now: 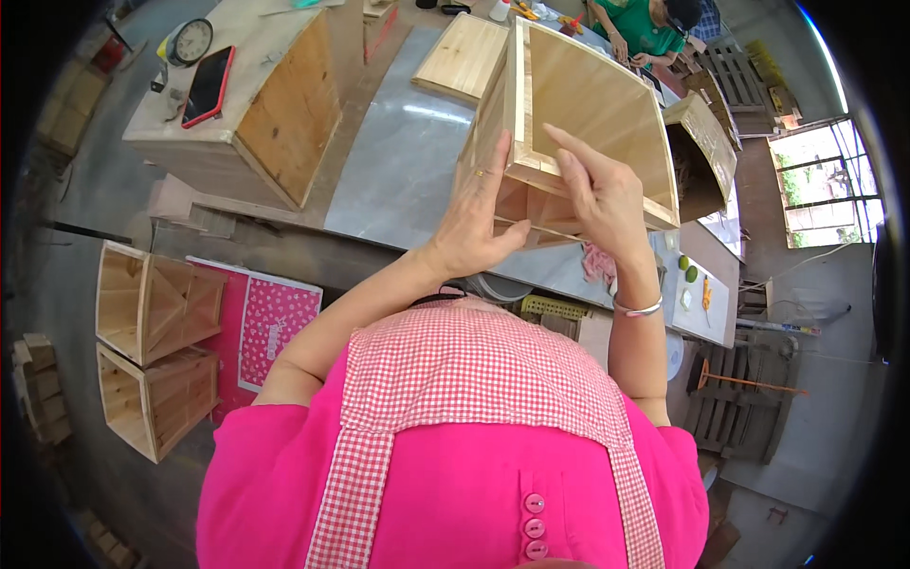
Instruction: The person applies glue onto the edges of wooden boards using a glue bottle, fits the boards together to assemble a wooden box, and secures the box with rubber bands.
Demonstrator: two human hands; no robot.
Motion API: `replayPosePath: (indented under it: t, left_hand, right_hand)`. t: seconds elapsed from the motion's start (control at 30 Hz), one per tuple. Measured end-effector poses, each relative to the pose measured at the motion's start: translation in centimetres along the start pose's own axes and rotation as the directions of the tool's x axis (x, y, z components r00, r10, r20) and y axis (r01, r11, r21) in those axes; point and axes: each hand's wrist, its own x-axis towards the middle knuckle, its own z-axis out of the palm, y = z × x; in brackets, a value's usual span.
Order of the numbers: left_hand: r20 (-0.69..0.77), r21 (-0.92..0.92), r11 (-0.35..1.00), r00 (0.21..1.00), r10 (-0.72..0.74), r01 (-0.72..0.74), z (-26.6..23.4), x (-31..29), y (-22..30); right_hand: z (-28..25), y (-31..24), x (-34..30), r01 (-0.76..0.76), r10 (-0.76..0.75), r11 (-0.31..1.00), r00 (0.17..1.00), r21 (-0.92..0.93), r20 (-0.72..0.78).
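A pale, open-topped wooden box (592, 90) with a raised rim stands tilted in view on the grey worktable in front of me. My left hand (474, 204) lies along the box's near left corner, fingers stretched out and thumb apart. Over the near rim reaches my right hand (605, 194), its index finger extended toward the inside corner and its thumb close to the rim. Its other fingers are partly hidden. Neither hand is plainly wrapped round the box.
Beyond the box lies a flat wooden panel (462, 55) on the grey table (379, 142). At left, a wooden block (223, 104) carries a red-edged phone (209, 87) and a round dial clock (192, 41). Two more boxes (156, 303) stand at lower left. A person in green (640, 33) works at the far side.
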Motion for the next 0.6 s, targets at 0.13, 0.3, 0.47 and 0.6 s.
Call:
replayPosePath:
  t: [0.13, 0.3, 0.47, 0.6]
  left_hand:
    - [-0.03, 0.136, 0.989, 0.998, 0.058, -0.054, 0.4, -1.5, 0.6]
    - [0.045, 0.185, 0.974, 0.991, 0.125, -0.131, -1.0, -2.6, 1.4]
    - [-0.23, -0.353, 0.901, 0.911, -0.343, 0.251, -4.6, 0.7, 0.3]
    - [0.228, -0.862, 0.206, 0.716, -0.66, 0.464, -6.1, 6.8, -0.2]
  right_hand:
    - [0.7, 0.1, 0.5, -0.084, 0.084, 0.996, 0.996, 0.007, -0.016]
    - [0.5, 0.5, 0.8, -0.124, 0.124, 0.992, 0.992, -0.002, 0.0]
    - [0.2, -0.8, 1.6, -0.029, 0.039, 0.957, 0.999, 0.287, -0.026]
    - [-0.6, -1.8, 2.7, 0.068, -0.145, 0.96, 0.951, 0.273, 0.274]
